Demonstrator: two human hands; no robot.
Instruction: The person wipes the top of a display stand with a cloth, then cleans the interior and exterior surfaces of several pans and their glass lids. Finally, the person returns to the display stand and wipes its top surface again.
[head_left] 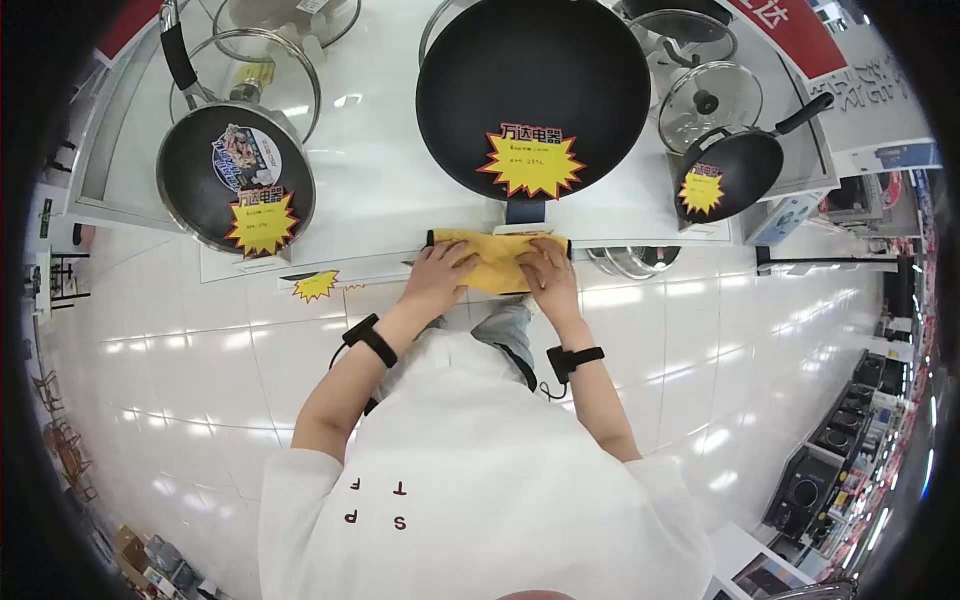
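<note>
A yellow cloth (492, 258) with dark edging lies at the front edge of the white display counter (370, 150). My left hand (440, 275) is on the cloth's left part, fingers curled over it. On the right part, my right hand (549, 272) grips it the same way; the thumbs are mostly hidden. Just beyond the cloth a large black wok (530, 80) is propped up, facing me, with a yellow starburst price tag (532, 160) on its lower rim. Dark straps with cables circle both wrists.
A black frying pan (190, 170) with a price tag stands on the left, near glass lids. On the right are a smaller pan (750, 165) and a glass lid (712, 105). Shiny pot parts (640, 260) show below the counter edge. Shelves of appliances (810, 490) line the far right.
</note>
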